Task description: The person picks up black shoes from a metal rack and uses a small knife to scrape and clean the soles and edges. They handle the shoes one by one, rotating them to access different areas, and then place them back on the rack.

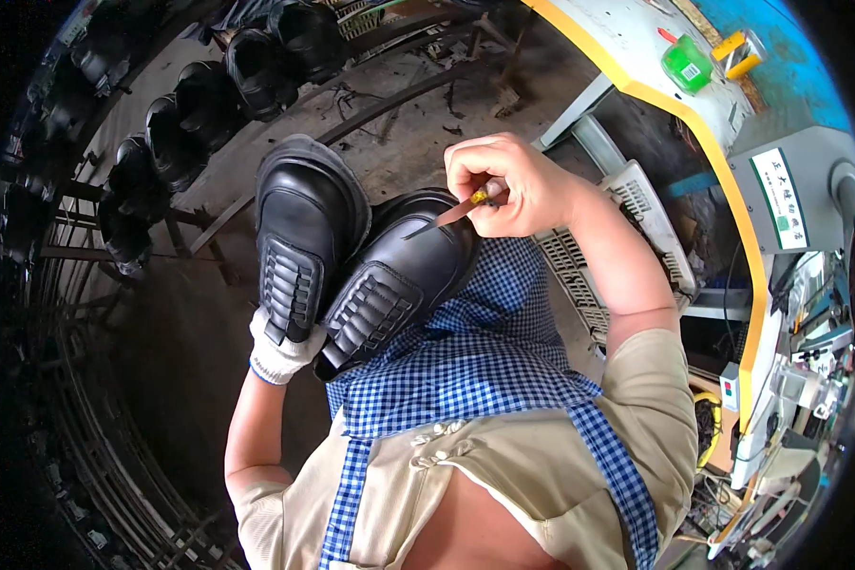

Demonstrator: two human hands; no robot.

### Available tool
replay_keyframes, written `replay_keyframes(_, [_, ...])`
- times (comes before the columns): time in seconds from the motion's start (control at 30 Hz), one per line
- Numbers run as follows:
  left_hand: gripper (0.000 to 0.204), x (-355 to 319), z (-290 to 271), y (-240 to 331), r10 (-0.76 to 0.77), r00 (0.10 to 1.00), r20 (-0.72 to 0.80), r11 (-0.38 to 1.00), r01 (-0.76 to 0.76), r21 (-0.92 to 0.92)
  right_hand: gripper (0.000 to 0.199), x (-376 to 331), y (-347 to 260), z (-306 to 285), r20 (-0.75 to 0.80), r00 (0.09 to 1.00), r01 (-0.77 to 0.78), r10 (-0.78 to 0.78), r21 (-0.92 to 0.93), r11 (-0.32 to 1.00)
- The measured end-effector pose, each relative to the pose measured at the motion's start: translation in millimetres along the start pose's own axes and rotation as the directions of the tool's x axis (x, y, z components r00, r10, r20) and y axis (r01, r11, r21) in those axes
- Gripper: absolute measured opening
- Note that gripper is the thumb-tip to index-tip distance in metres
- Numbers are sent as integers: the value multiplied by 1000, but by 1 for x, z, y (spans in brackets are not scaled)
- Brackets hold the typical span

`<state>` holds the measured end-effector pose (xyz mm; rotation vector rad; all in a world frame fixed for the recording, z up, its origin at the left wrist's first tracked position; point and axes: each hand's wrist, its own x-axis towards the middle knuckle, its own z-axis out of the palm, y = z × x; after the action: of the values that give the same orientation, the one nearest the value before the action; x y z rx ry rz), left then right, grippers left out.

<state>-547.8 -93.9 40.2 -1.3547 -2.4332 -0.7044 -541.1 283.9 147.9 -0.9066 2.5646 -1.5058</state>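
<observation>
Two black leather shoes (292, 214) lie side by side over my lap, toes pointing away from me. My left hand (281, 353), in a white knit glove, grips the heel end of the left shoe; most of its fingers are hidden behind the shoes. The right shoe (410, 271) leans against it, resting near my blue checked apron (475, 351). In my bare right hand (518, 185) is a small knife (454, 213) with yellow on its handle. Its narrow, brownish blade points left and down, over the right shoe's toe. I cannot tell whether the blade touches the leather.
Several black shoes (204, 100) stand on a metal rack that curves along the far left. To the right is a white worktable with a yellow edge (712, 152), bearing a green container (686, 66) and a grey machine (793, 180). Pale plastic crates (579, 285) sit beside my right arm.
</observation>
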Motion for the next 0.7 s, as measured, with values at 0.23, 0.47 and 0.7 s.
replay_keyframes(0.23, [62,5,-1,4,14,1000,-6,1000,-14,-8,15,-18,16,5,-37,997,-59,70,252,966])
replay_keyframes(0.47, [62,-6,18,-10,-90,994,59,989,97,-112,10,-63,45,3,-289,948,106,132,680,725])
replay_keyframes(0.7, [58,81,60,-5,-178,983,33,934,179,-309,13,-124,122,42,-644,610,212,463,695,687])
